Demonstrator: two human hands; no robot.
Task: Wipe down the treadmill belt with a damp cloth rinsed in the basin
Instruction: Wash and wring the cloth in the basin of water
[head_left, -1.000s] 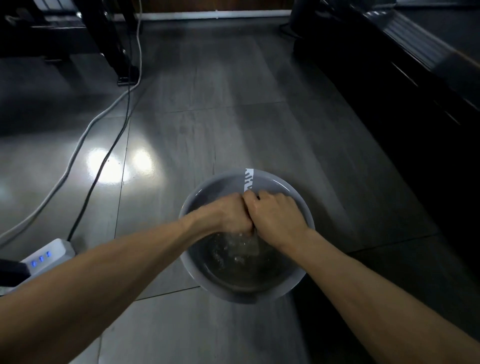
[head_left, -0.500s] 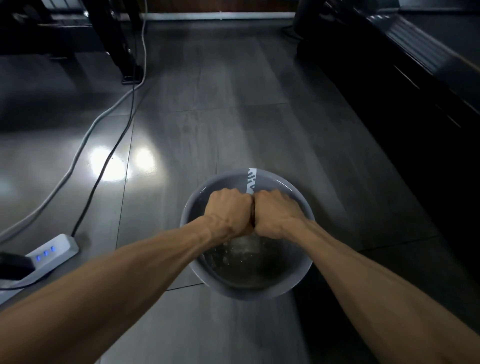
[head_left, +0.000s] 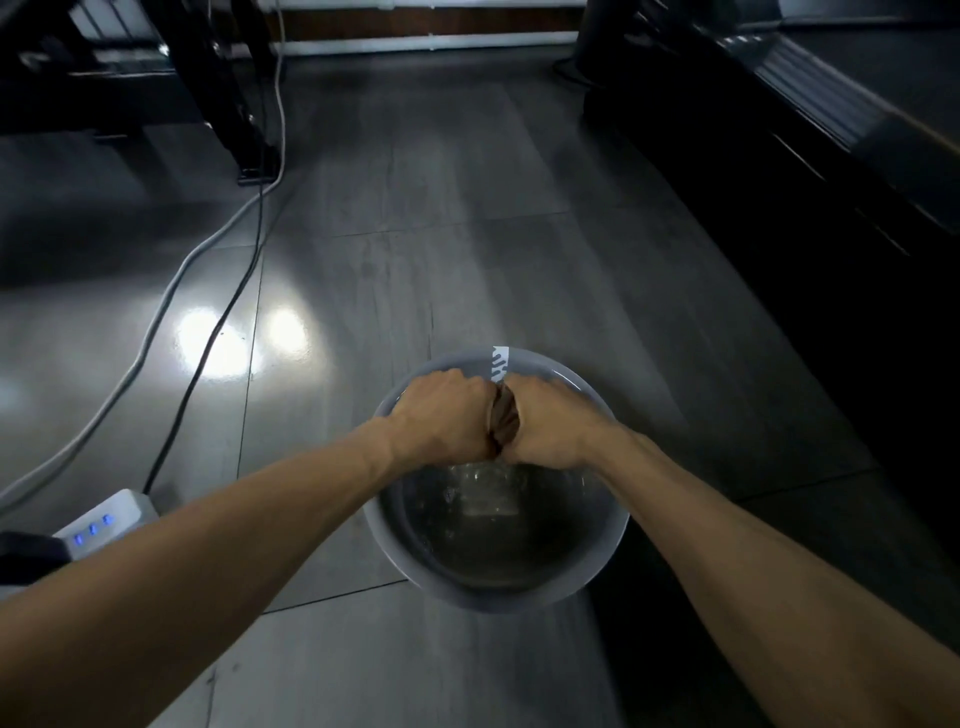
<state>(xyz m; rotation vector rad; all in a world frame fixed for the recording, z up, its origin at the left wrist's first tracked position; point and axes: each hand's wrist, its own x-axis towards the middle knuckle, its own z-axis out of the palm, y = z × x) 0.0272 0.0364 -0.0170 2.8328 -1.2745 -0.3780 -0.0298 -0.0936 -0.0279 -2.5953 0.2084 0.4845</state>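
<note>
Wringing over the basin (head_left: 615, 530), left hand (head_left: 441, 418) and right hand (head_left: 550, 423) clench the cloth (head_left: 503, 423), seemingly soft, soggy, best gripped at its ends.

Floor (head_left: 467, 234): grey wood-grain planks, glossy, showing two bright light reflections at left centre. A white power strip (head_left: 104, 519) with three blue indicator lights lies at the left edge. A pale grey cable (head_left: 171, 291) and a black cable (head_left: 228, 312) run side by side across the floor toward a black equipment leg (head_left: 228, 104). A white skirting board (head_left: 431, 44) lines the far wall.
</note>
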